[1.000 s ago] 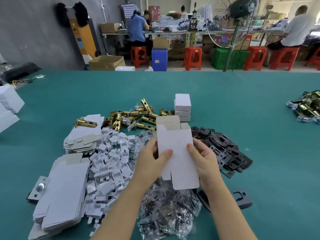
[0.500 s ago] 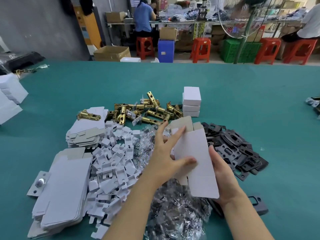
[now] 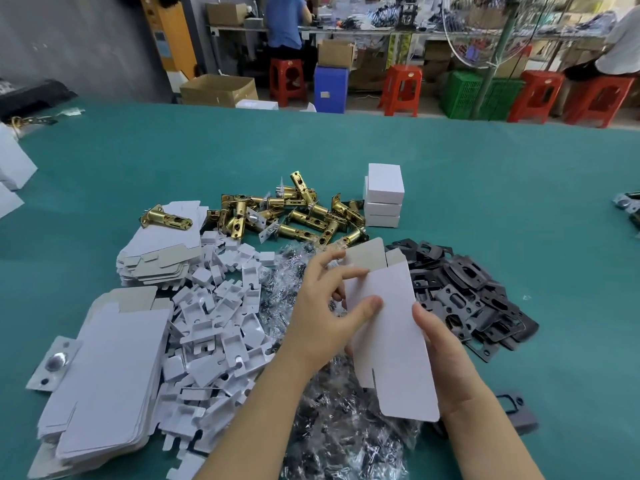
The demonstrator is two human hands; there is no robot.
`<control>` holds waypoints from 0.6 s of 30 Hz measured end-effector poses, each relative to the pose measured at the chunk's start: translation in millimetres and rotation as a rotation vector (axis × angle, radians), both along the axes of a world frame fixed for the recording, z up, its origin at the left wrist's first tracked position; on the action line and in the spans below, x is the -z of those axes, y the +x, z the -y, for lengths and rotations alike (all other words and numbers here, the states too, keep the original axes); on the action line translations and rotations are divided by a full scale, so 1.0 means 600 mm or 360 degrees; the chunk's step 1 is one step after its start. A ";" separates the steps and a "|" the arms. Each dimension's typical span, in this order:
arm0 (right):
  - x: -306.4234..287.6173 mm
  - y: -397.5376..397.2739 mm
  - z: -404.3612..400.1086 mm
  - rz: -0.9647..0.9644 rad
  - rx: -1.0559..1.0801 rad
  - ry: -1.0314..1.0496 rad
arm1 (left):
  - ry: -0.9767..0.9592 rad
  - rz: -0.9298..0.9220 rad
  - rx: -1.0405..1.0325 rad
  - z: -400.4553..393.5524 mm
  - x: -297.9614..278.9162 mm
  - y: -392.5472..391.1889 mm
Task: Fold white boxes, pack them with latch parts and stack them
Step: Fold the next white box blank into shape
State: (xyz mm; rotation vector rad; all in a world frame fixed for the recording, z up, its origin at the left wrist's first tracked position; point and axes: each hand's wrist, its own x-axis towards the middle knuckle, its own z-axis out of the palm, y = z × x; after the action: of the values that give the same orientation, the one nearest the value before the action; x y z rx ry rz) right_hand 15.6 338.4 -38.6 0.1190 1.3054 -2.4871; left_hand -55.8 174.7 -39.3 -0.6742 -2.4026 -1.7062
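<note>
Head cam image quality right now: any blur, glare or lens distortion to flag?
Head view: clear wide-angle bowing, the far edge of the green table curves. Soft, even lighting with faint shadows. Specular glints on the brass latches and the clear plastic bags. The left hand, right hand and white box blank are slightly soft; background benches are blurrier.

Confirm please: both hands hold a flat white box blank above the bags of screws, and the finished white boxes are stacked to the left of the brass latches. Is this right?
Not quite. The head view shows the finished white boxes stacked to the right of the brass latches, not the left. The rest holds: the left hand and right hand hold the flat box blank above the bags of screws.
</note>
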 end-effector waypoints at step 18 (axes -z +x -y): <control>0.017 -0.013 -0.011 -0.0137 0.0188 0.0211 | 0.0647 0.0782 0.0214 0.001 -0.004 0.009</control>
State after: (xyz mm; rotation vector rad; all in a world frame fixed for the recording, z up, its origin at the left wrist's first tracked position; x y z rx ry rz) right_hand 7.7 344.8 -48.5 0.1248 1.5407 -2.5270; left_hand -50.5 173.9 -37.1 -0.3955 -2.1886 -2.5693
